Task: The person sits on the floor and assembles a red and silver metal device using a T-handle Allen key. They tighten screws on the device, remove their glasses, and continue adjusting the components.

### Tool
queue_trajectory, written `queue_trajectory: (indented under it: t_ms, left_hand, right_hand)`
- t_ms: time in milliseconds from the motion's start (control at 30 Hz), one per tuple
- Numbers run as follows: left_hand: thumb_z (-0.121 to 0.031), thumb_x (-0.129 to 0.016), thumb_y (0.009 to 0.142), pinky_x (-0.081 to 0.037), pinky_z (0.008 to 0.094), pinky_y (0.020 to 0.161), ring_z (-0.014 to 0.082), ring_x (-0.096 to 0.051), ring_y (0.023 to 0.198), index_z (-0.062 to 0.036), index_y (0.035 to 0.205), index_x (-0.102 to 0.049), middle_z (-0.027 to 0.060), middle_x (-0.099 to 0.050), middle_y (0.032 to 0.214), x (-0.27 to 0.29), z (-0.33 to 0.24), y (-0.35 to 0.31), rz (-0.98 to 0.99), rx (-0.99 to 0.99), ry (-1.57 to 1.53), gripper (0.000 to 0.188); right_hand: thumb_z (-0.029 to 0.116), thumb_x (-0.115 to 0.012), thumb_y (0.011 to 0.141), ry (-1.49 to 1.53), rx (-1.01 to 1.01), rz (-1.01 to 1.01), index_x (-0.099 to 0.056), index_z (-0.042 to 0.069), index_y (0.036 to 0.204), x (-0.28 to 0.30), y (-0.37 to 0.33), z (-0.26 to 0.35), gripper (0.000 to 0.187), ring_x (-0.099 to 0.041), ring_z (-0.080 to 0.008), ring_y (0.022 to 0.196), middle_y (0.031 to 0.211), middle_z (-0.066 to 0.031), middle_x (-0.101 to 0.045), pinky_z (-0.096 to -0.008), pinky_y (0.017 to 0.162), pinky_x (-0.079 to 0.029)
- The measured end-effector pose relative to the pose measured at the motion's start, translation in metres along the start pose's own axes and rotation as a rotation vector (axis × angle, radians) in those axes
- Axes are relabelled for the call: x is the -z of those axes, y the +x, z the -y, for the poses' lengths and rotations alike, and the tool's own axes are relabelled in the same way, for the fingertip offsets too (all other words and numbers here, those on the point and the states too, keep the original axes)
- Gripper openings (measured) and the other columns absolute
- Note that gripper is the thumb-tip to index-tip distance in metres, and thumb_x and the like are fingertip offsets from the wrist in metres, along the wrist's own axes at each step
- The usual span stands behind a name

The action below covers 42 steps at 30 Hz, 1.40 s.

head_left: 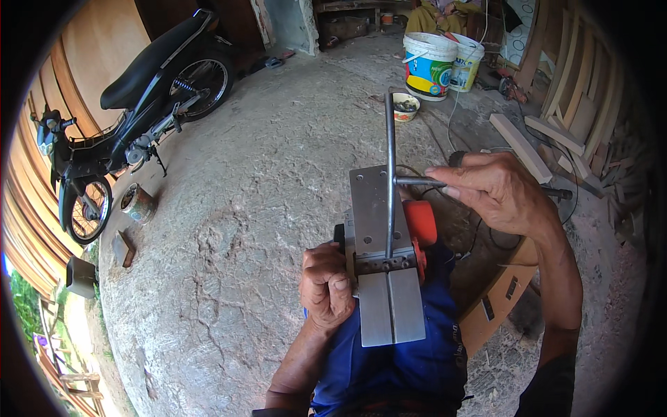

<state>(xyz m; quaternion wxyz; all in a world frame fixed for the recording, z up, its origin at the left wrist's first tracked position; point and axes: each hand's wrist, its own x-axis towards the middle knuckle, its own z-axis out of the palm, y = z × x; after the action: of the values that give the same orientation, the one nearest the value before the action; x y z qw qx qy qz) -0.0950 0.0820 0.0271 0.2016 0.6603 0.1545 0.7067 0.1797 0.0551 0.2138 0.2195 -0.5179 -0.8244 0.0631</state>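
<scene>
An electric hand planer (372,201) lies upside down over my lap, its flat metal sole facing up and an orange-red part on its right side. My left hand (328,285) is closed on the planer's left side, thumb near the sole's edge. In my right hand (500,187) is a T-shaped metal wrench (390,139), gripped by its stem, whose dark end sticks out past the hand. The wrench's long crossbar lies over the sole, its lower end at the row of bolts on the cutter drum (389,264). Whether that end touches a bolt I cannot tell.
A motorbike (146,104) stands at the far left, with a dirty can (137,203) near it. Paint buckets (427,66) and a small bowl (405,106) sit ahead. Wood offcuts (521,147), cables and a wooden board (497,306) lie on the right. Another person sits behind the buckets.
</scene>
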Motion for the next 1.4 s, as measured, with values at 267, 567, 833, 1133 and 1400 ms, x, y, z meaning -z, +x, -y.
queue_trajectory:
  t_ms: [267,567,833,1133,1400]
  left_hand:
    - [-0.026,-0.057,0.106,-0.052,0.0484,0.091,0.0205,-0.056,0.082,-0.0073,0.096,-0.051,0.0062,-0.057,0.084,0.0,-0.002,0.002,0.037,-0.007,0.045,0.022]
    - [-0.025,-0.056,0.107,-0.052,0.0488,0.092,0.0207,-0.057,0.082,-0.007,0.096,-0.051,0.0067,-0.057,0.085,0.0,-0.004,0.003,0.044,-0.002,0.054,0.021]
    - [-0.027,-0.055,0.107,-0.053,0.0487,0.092,0.0208,-0.058,0.081,-0.0069,0.095,-0.051,0.0078,-0.058,0.085,-0.001,-0.005,0.004,0.045,-0.002,0.077,0.023]
    - [-0.029,-0.055,0.107,-0.053,0.0484,0.093,0.021,-0.059,0.084,-0.0071,0.095,-0.051,0.0091,-0.058,0.087,0.0,-0.004,0.001,0.044,0.035,0.081,0.026]
    - [-0.021,-0.056,0.107,-0.054,0.0496,0.095,0.0274,-0.065,0.091,-0.0043,0.097,-0.056,0.0135,-0.064,0.094,-0.001,0.005,0.007,0.046,0.095,0.018,0.019]
  right_hand:
    - [0.014,-0.069,0.097,-0.048,-0.016,0.001,-0.075,0.017,0.128,0.0,0.004,0.009,0.032,-0.056,-0.0251,0.06,0.071,-0.0115,-0.058,-0.0414,0.06,-0.044]
    - [0.008,-0.073,0.092,-0.07,-0.033,0.01,-0.074,0.012,0.13,-0.003,0.001,0.01,0.038,-0.052,-0.0232,0.061,0.069,-0.01,-0.051,-0.0399,0.058,-0.039]
    - [0.013,-0.073,0.095,-0.08,0.012,-0.041,-0.075,0.017,0.129,-0.005,-0.002,0.006,0.035,-0.054,-0.0232,0.059,0.068,-0.0096,-0.055,-0.04,0.057,-0.041]
    - [0.009,-0.069,0.097,0.032,-0.012,-0.209,-0.072,0.012,0.132,-0.016,-0.01,0.003,0.035,-0.051,-0.0163,0.061,0.071,-0.0058,-0.056,-0.0342,0.059,-0.042]
    - [0.011,-0.06,0.105,0.448,-0.627,-0.715,-0.062,0.006,0.144,-0.126,-0.054,-0.089,0.04,-0.053,-0.0074,0.08,0.091,-0.0041,-0.065,-0.0249,0.073,-0.046]
